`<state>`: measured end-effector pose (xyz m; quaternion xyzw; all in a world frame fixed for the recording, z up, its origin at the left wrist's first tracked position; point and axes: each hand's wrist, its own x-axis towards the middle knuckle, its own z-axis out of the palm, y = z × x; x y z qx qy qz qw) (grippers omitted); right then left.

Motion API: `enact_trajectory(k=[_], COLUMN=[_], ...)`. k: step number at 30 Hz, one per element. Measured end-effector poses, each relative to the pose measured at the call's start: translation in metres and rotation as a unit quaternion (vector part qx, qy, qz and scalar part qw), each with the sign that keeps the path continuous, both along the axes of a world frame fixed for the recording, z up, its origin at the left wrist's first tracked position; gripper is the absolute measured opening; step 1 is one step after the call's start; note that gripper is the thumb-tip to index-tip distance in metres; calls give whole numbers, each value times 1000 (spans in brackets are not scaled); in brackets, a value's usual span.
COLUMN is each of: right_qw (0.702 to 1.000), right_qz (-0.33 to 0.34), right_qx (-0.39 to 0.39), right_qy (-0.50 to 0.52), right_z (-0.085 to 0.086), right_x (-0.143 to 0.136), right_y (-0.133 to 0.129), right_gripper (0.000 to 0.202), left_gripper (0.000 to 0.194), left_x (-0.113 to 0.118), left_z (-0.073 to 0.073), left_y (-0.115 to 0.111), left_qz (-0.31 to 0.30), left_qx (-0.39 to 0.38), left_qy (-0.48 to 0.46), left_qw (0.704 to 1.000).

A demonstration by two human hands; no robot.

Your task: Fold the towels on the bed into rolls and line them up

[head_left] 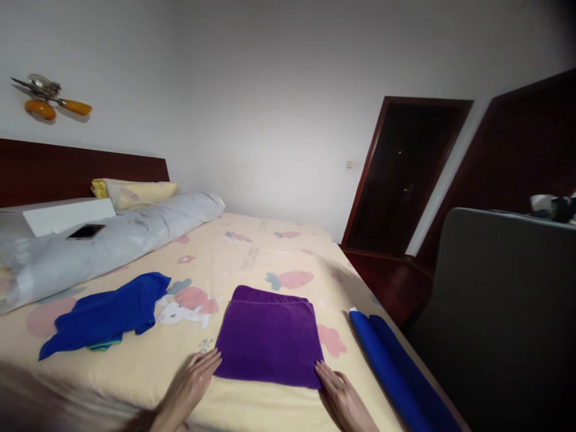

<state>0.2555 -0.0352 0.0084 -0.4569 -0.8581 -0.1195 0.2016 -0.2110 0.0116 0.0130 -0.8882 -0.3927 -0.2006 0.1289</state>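
A purple towel (270, 342) lies folded and flat on the patterned bed sheet (256, 258), its far edges slightly out of line. My left hand (193, 378) rests at the towel's near left corner, fingers stretched out and touching its edge. At the near right corner, my right hand (339, 393) lies with extended fingertips on the towel's border. Neither hand grips the fabric. Left of the towel is a crumpled blue cloth (108, 312), with a bit of green showing beneath it. To the right, a blue rolled or folded fabric (396, 372) runs along the bed's edge.
A rolled grey quilt (148, 234) lies across the head end, with a phone (86, 231) and a white box (67, 215) on it. Behind it are a pillow (144, 193) and the wooden headboard (85, 162). A dark grey panel (504, 312) stands beside the bed at right.
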Motion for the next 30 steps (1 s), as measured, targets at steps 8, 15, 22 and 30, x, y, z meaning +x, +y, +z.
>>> enact_trajectory(k=[8,15,22,30], right_qw=[993,948,894,955], right_qz=[-24,-69,-63,-199], right_qx=[-68,-205,-236,-7], right_qy=[93,232,377,219], right_z=[20,44,55,2], right_x=[-7,-8,-21,-17], right_y=[-14,-36,7,26], right_gripper=[40,32,25,31], left_gripper=[53,34,35,44], left_x=[-4,2,11,30], left_z=[13,24,13,0], left_y=[-12,-33,8,9], left_qz=[-19,25,139,266], left_qx=[16,-95,-243,-70], left_qy=[-63,-161,-298,-159], left_qw=[998,982,913,948])
